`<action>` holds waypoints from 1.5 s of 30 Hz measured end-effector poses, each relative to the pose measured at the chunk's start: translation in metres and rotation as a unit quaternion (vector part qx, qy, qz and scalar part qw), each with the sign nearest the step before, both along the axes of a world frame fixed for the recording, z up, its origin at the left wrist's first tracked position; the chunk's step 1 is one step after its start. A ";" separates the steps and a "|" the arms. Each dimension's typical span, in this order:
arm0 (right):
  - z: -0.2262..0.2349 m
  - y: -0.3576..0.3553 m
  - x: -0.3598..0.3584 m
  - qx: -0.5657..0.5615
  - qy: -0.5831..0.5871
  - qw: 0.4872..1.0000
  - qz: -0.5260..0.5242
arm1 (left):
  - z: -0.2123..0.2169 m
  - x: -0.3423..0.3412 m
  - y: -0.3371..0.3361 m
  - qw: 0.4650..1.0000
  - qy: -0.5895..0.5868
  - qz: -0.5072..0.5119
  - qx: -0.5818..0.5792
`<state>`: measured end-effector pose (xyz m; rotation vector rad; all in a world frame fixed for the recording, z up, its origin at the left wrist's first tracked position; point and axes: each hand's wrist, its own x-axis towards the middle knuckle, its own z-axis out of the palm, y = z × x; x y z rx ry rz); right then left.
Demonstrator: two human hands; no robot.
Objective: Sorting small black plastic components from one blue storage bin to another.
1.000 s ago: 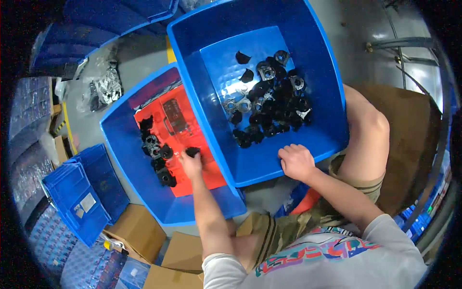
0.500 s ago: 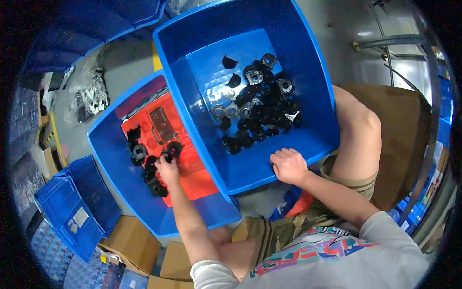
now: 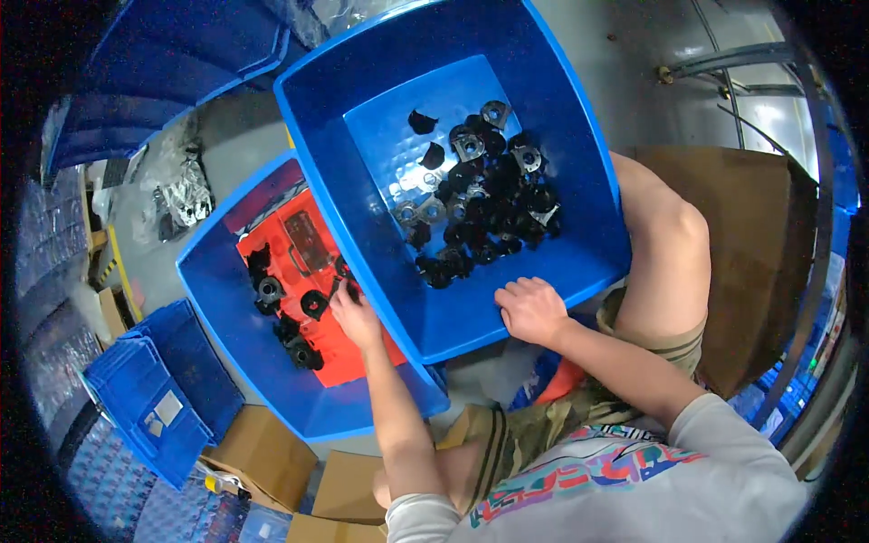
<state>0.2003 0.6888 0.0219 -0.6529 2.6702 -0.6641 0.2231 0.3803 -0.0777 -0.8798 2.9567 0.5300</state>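
My left hand (image 3: 355,319) reaches into the lower blue bin (image 3: 222,335), closed on a small black plastic part (image 3: 342,286) beside the big bin's wall. Under it lies a red-orange case (image 3: 339,348) with a dark rectangular recess. Several black round parts lie on the case, among them a ring-shaped one (image 3: 314,304) just left of my fingers. My right hand (image 3: 534,310) has its fingers curled over the near rim of the larger blue bin (image 3: 584,100). Inside that bin, black curved parts and some with silvery plates (image 3: 468,145) form a loose heap.
The large bin overlaps the lower one's right side. Folded blue crates (image 3: 149,398) and cardboard boxes (image 3: 262,452) stand at the lower left. A big brown carton (image 3: 724,244) is beyond my knee, near a metal frame (image 3: 742,59). Clear plastic wrap (image 3: 186,195) lies on the floor.
My left hand has moved right across the case, toward the big bin's wall, with a black part in its fingers. My right hand stays at the rim. The view has shifted slightly.
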 end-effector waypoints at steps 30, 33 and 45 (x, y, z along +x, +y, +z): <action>-0.010 0.002 0.005 -0.043 0.025 0.999 0.002 | 0.036 0.008 0.005 0.942 0.013 0.118 0.313; -0.002 -0.006 0.004 -0.036 0.032 0.999 -0.008 | 0.031 0.009 -0.002 0.970 -0.049 0.123 0.203; 0.000 -0.018 0.003 -0.019 0.012 1.000 0.016 | -0.092 -0.009 -0.044 0.823 0.096 0.176 0.531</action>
